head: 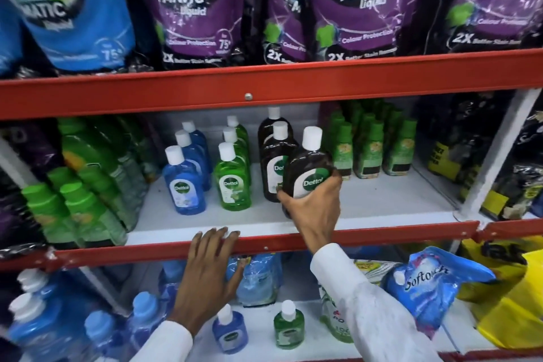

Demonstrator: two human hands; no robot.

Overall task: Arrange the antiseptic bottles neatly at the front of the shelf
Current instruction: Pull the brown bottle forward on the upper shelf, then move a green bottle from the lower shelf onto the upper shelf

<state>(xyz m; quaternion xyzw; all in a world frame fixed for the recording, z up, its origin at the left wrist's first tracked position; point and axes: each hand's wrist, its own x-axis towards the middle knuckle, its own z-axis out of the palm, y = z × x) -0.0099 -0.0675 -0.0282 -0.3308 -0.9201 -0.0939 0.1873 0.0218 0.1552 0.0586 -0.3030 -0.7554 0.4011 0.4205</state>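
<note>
Right hand [310, 206] grips a brown bottle [308, 173] over the middle shelf [382, 203].

The bottle is tilted, white cap up and label forward, fingers wrapped round its lower half, just right of two more brown bottles [274, 161] standing in a file. Left of those stand a file of green bottles [233, 182] and a file of blue bottles [185, 185], all set back from the front edge. The left hand [210, 270] lies flat, fingers spread, on the shelf's red lip [396, 233], holding nothing.
</note>
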